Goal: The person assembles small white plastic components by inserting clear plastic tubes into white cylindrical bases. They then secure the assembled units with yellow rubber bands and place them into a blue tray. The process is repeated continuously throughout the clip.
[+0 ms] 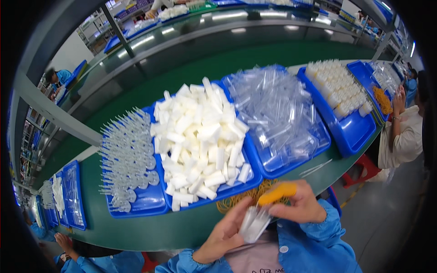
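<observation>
In front of my body, my left hand [226,229] is closed round a small whitish bundle in what looks like clear plastic [255,224]. My right hand [304,205] wears an orange finger cover [277,193] and has its fingers bent at the bundle's upper end, touching it. Exactly what lies between those fingertips is hidden. Just beyond my hands, a heap of yellow rubber bands [236,200] lies at the table's front edge. Behind it are a blue tray of white foam pieces [195,136] and a blue tray of clear plastic sleeves [277,113].
Left of the foam stands a tray of clear pointed plastic parts [129,159]. A tray of bundled pieces [339,88] stands at the right. Thin white sticks [315,168] lie on the green table [150,234]. Co-workers sit on both sides; a conveyor [205,59] runs behind.
</observation>
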